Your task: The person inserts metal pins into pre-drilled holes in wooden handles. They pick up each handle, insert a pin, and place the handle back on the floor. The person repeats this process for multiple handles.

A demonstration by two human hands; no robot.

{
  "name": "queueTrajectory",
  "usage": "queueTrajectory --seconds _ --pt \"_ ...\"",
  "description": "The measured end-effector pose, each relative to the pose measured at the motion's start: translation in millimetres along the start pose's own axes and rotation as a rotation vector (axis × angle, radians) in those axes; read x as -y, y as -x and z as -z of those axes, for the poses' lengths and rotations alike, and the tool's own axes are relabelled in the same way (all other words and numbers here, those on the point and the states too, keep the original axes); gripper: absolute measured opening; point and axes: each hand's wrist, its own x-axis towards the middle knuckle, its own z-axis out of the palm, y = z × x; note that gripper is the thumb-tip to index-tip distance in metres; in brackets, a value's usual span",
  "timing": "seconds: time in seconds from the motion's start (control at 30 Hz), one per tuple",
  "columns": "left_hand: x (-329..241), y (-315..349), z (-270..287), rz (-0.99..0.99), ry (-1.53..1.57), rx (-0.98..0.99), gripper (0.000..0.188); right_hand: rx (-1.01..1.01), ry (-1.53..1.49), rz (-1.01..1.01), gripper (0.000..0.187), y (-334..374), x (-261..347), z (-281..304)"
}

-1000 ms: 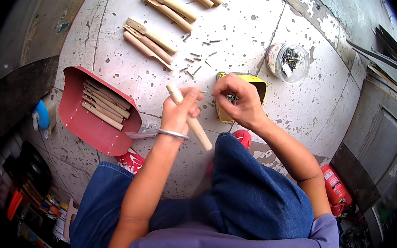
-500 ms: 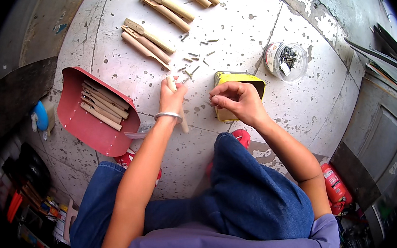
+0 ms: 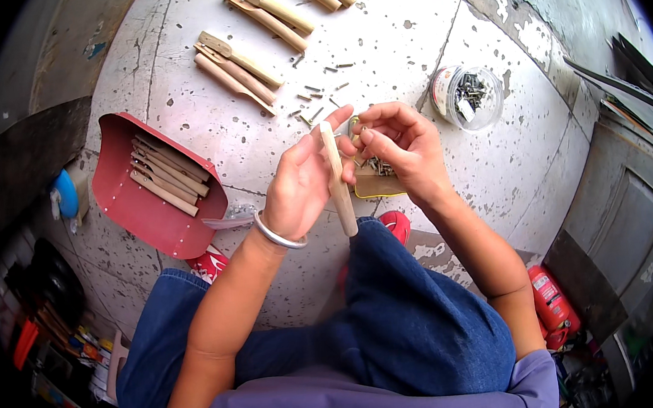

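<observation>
left hand (image 3: 298, 187) gripping one wooden stick (image 3: 337, 180), right hand (image 3: 399, 147) pinching one screw (image 3: 356, 127)

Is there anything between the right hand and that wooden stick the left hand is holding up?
Nothing visible. The left hand holds the pale wooden stick upright, and the right hand is right beside its upper end, fingertips pinched close to the wood. Whether they grip something small there, I cannot tell.
</observation>
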Motion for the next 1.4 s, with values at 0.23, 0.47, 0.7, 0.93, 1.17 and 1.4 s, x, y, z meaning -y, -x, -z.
queueTrajectory --seconds 0.23,0.47,0.7,0.93,1.17,1.4 --pt "5 2 0 0.021 0.067 0.010 0.047 0.004 -0.123 -0.045 0.019 3 5 -2" --pt "17 1 6 0.005 0.114 -0.031 0.028 0.058 -0.196 -0.109 0.011 8 10 -10" --pt "12 3 4 0.056 0.112 -0.048 0.025 0.026 -0.138 0.001 0.012 8 3 -10" --pt "17 1 5 0.030 0.095 -0.069 0.026 0.074 -0.159 -0.042 0.011 12 4 -12" --pt "22 4 5 0.047 0.125 -0.024 0.025 0.036 -0.145 -0.083 0.015 12 12 -10" --pt "22 2 2 0.022 0.116 -0.067 0.026 0.067 -0.110 -0.032 0.016 15 11 -12"
